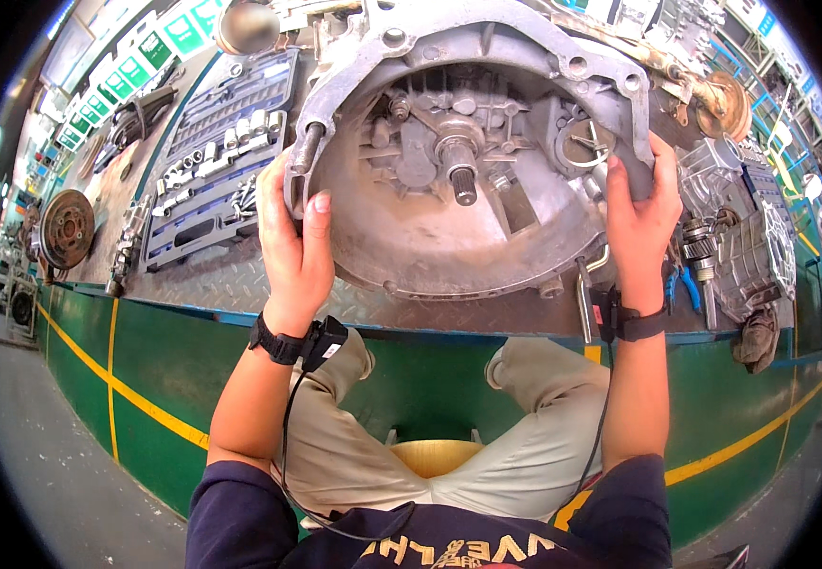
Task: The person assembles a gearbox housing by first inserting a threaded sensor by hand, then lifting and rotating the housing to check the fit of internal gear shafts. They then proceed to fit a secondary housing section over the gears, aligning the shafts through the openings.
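One large grey bell-shaped housing (pixel 430 226) sat at the front of the worktop (pixel 359 303), straight ahead of the person, its wide opening facing them and a splined shaft (pixel 465 178) pointing out from the middle. The left hand (pixel 292 242) was curled round the left side of the rim, thumb on the near face and fingers outside, below a metal pin (pixel 311 147) in the flange. The right hand (pixel 640 218) clasped the opposite side in the same way, its thumb near a ring-shaped part (pixel 584 145) inside the housing. Whether the hands bore the weight or only steadied it, one could not tell.

For a good hold, an even grip on both sides seemed wise, since so bulky a casting would likely tip if one side were pressed harder. Thumbs probably did best on the solid rim, clear of the ring-shaped part, and fingers were safest kept out from under the lower edge.

Just below the right of the rim lay a bent metal bar (pixel 584 299), which deserved watching as a possible snag. Farther right were blue-handled pliers (pixel 689 287), a geared shaft (pixel 702 254) and another casing (pixel 764 258); to the left lay a blue socket tray (pixel 183 237), beyond it a rusty disc (pixel 68 229)
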A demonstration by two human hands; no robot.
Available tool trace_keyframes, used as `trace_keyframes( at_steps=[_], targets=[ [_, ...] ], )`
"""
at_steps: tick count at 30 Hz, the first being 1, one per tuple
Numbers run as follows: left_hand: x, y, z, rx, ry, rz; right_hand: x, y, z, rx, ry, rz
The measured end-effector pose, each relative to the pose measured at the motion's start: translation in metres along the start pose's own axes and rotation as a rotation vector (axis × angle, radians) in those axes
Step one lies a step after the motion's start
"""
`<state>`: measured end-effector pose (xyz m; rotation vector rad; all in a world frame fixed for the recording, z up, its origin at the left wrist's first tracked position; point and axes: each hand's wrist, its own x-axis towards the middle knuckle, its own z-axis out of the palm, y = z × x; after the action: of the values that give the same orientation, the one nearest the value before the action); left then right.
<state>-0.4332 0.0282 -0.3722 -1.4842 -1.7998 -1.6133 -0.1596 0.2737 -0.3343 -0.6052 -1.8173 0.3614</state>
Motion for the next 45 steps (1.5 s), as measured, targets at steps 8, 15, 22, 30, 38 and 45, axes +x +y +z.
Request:
trace_keyframes(
  at_steps=[8, 15, 22, 30, 38, 45],
  targets=[
    [0.0, -0.003, 0.003, -0.013, 0.031, 0.011, -0.001, -0.003, 0.003, -0.013, -0.004, 0.006],
    [-0.003, 0.007, -0.001, 0.069, 0.022, -0.042, -0.019, 0.018, 0.01, 0.599, 0.021, 0.535],
    [0.032, 0.038, -0.02, -0.151, 0.004, 0.0, -0.035, 0.013, -0.004, 0.677, -0.088, 0.778],
    [0.145, 0.121, 0.007, 0.122, -0.287, 0.121, -0.065, -0.003, 0.009, 0.674, -0.036, 0.896],
    [0.162, 0.135, 0.023, 0.323, -0.5, 0.181, -0.075, 0.008, 0.021, 0.694, 0.027, 0.775],
    [0.171, 0.116, 0.021, 0.384, -0.433, 0.312, -0.01, -0.036, -0.019, 0.076, 0.081, 0.094]
  ],
)
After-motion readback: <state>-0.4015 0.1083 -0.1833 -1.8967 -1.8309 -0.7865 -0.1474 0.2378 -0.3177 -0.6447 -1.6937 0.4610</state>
